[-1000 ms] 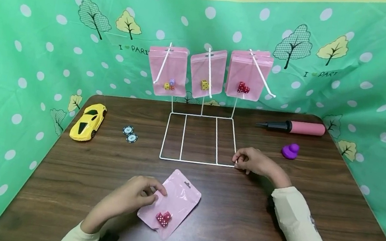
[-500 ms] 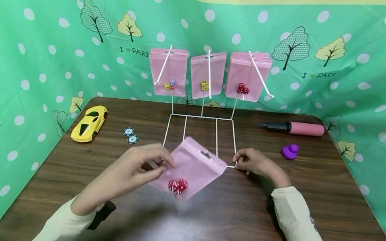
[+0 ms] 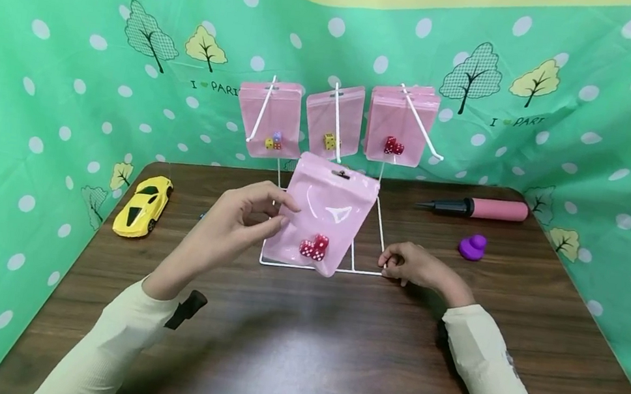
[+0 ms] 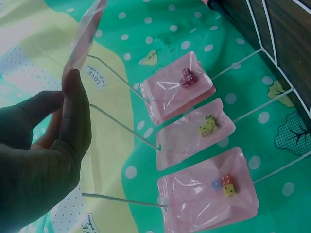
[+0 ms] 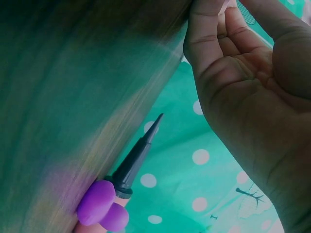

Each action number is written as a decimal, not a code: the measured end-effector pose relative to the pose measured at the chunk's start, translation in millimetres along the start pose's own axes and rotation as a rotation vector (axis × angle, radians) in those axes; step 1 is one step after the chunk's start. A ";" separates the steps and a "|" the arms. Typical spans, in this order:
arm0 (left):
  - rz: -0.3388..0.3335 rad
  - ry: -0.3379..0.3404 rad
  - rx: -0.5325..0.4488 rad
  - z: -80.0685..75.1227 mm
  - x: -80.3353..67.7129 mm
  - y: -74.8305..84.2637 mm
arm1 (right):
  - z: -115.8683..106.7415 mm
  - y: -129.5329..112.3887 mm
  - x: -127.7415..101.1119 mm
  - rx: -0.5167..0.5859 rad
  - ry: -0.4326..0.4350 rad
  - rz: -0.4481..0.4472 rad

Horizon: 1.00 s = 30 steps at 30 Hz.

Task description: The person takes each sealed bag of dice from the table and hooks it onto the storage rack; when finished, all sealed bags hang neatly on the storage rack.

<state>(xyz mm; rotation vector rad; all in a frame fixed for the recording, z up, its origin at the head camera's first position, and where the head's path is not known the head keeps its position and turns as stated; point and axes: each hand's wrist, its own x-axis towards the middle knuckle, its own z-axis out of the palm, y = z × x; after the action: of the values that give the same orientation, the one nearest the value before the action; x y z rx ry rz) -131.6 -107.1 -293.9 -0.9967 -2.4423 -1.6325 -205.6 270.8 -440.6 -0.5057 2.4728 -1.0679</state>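
My left hand pinches the left edge of a pink zip pouch with red dice inside, holding it upright above the table in front of a white wire rack. In the left wrist view the pouch shows edge-on above my thumb. Three groups of pink pouches hang on the rack's pegs: left, middle, right. My right hand pinches the rack's front right corner on the table.
A yellow toy car sits at the table's left. A pink and black hand pump and a purple toy lie at the right. Green dotted cloth walls surround the brown wooden table.
My left hand lifted the pouch with red dice off the table and carried it up and away toward the rack. My right hand stayed on the rack corner.
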 end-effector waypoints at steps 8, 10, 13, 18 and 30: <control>-0.081 0.045 -0.122 4.7 6.4 -6.0 | -2.6 -3.9 -0.5 -0.004 -0.015 -0.009; -0.081 0.053 -0.131 7.1 8.3 -9.8 | -2.8 -3.9 -0.3 -0.007 -0.012 -0.001; -0.067 0.068 -0.090 10.8 14.2 -18.5 | -3.0 -3.0 -0.2 -0.009 -0.007 0.008; -0.041 0.116 0.021 15.0 31.8 -34.2 | -2.6 -0.5 -0.2 -0.016 -0.006 0.008; -0.049 0.251 0.083 12.9 91.0 -67.8 | 0.0 0.9 -0.4 -0.011 -0.004 0.010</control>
<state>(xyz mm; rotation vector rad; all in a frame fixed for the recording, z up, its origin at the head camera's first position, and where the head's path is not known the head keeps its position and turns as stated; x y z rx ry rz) -235.5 -68.3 -321.4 -0.6798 -2.3606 -1.5492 -205.3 271.5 -441.2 -0.4980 2.4767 -1.0484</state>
